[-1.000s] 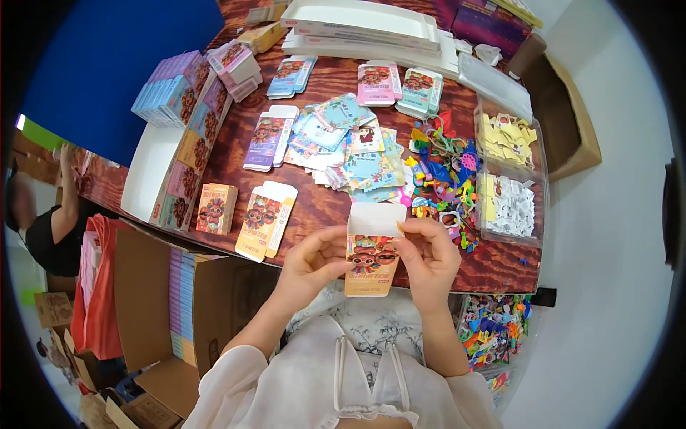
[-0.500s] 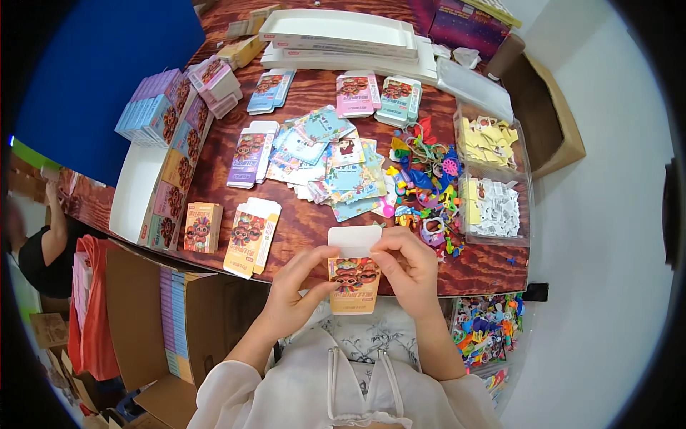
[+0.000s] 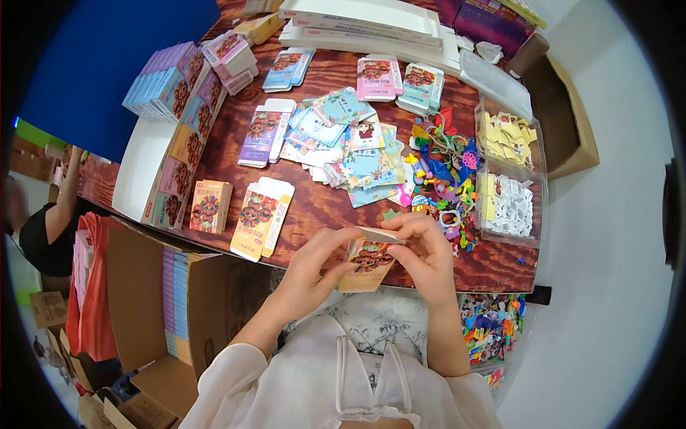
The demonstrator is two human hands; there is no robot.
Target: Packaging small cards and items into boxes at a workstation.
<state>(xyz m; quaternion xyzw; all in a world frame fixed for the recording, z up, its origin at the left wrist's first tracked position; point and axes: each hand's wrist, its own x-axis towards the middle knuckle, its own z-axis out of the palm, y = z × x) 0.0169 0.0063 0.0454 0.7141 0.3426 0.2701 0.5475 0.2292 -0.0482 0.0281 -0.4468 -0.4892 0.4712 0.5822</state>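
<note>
My left hand [image 3: 312, 268] and my right hand [image 3: 422, 259] together hold a small yellow-orange carton [image 3: 365, 263] with a cartoon picture, just over the near edge of the brown wooden table [image 3: 321, 204]. The carton's white top flap is bent over, with my right fingers on it. A stack of flat cartons of the same kind [image 3: 261, 217] lies on the table to the left of my left hand. A built-up carton [image 3: 209, 206] stands beside that stack.
Picture cards [image 3: 350, 146] and colourful small toys [image 3: 446, 179] fill the table's middle. Clear trays [image 3: 509, 175] of yellow and white pieces sit right. A white tray [image 3: 139, 171] with boxed cartons lies left. An open cardboard box [image 3: 153, 300] stands below left. Another person [image 3: 46, 222] is at far left.
The carton's white top flap, upright a second ago, is now folded down over the opening. Both hands and the carton have come lower and nearer to my body.
</note>
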